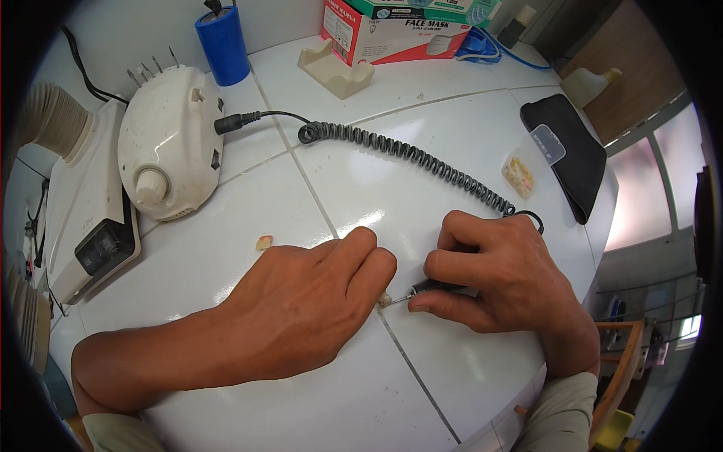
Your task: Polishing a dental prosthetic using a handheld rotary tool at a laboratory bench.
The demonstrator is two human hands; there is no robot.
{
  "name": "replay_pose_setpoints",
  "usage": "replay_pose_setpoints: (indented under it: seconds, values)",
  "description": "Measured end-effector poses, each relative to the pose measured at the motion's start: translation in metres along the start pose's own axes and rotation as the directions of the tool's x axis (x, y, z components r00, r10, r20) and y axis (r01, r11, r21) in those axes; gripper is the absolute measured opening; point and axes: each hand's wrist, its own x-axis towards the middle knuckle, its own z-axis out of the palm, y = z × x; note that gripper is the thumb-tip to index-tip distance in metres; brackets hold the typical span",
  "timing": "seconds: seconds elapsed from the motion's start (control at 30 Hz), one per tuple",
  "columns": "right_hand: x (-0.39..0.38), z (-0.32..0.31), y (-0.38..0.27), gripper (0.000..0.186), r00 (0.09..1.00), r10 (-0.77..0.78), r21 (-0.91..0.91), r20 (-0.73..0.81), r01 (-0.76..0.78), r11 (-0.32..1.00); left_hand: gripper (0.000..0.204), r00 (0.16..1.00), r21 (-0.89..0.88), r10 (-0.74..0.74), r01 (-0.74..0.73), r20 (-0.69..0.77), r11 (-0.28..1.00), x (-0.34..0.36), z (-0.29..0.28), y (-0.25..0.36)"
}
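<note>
My left hand (pixel 316 297) is low at the centre with its fingers curled round a small pale piece (pixel 385 299), mostly hidden by them. My right hand (pixel 497 275) grips a dark rotary handpiece (pixel 433 286), whose thin metal bit reaches the pale piece. A grey coiled cord (pixel 407 151) runs from the handpiece to a white control unit (pixel 162 128) at the left. A small cream-and-pink fragment (pixel 263 242) lies on the tiles above my left hand.
White tiled table (pixel 294 407); dust collector with hose (pixel 83 211) left; blue cylinder (pixel 222 45), cream stand (pixel 334 69), red-white box (pixel 392 41) at back; small plastic container (pixel 518 175), black pouch (pixel 572 166), pale bottle (pixel 587 85) right; wooden chair (pixel 610 392) beyond the edge.
</note>
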Motion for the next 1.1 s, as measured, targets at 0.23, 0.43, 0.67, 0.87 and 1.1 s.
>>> replay_pose_setpoints:
  seconds: [0.23,0.43,0.67,0.87,1.1]
  values:
    - [0.0004,-0.0015,-0.0005,0.031,1.0,-0.006,0.013,0.021,0.006,1.0,0.022,1.0,0.0,-0.006,0.006,0.003,1.0,-0.0003,0.0,0.0005]
    - [0.0004,-0.0033,-0.0007,0.03,0.999,0.007,0.018,0.04,-0.008,1.0,0.021,1.0,0.008,-0.007,0.007,0.002,1.0,-0.0002,-0.0001,0.0009]
    - [0.0002,-0.0021,-0.0002,0.03,0.999,0.016,0.033,0.031,-0.017,0.999,0.022,1.0,0.006,-0.001,0.001,0.0,1.0,0.0,0.0001,0.0004]
    - [0.0005,-0.003,0.0011,0.031,0.999,-0.003,0.026,0.047,0.002,1.0,0.023,1.0,0.003,-0.003,0.003,-0.005,1.0,-0.0004,0.0008,0.0002]
    - [-0.0004,-0.0006,0.0014,0.03,0.999,0.037,0.028,0.016,-0.037,0.999,0.022,1.0,0.0,0.002,-0.002,0.002,1.0,-0.0001,0.0001,0.0]
